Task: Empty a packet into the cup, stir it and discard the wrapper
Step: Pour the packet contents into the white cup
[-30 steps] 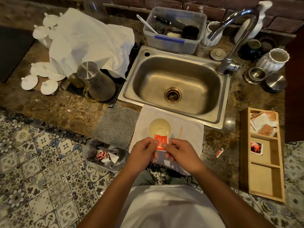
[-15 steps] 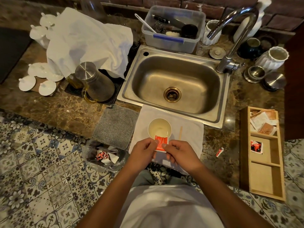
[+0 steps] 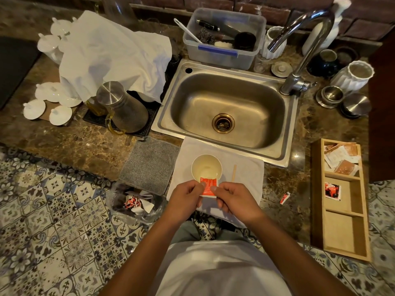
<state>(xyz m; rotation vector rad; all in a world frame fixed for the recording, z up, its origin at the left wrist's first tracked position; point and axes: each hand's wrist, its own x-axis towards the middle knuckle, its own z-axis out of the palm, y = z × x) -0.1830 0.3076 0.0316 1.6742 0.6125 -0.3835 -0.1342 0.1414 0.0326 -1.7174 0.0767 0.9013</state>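
Leftmost, a bag of discarded wrappers [image 3: 136, 205]; then left hand [image 3: 185, 199] and right hand [image 3: 233, 199], each pinching the red packet [image 3: 208, 185] at the near rim of the cup [image 3: 206, 168] on a white cloth [image 3: 245, 167]; stir stick [image 3: 234, 173] beside; torn strip [image 3: 284, 198]; wooden tray [image 3: 316, 189].

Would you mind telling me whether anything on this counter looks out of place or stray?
One thing stands out: a small red scrap lies loose on the bare counter, between the white cloth and the wooden organizer, in neither the bin bag nor a compartment. It looks like a torn-off packet piece.
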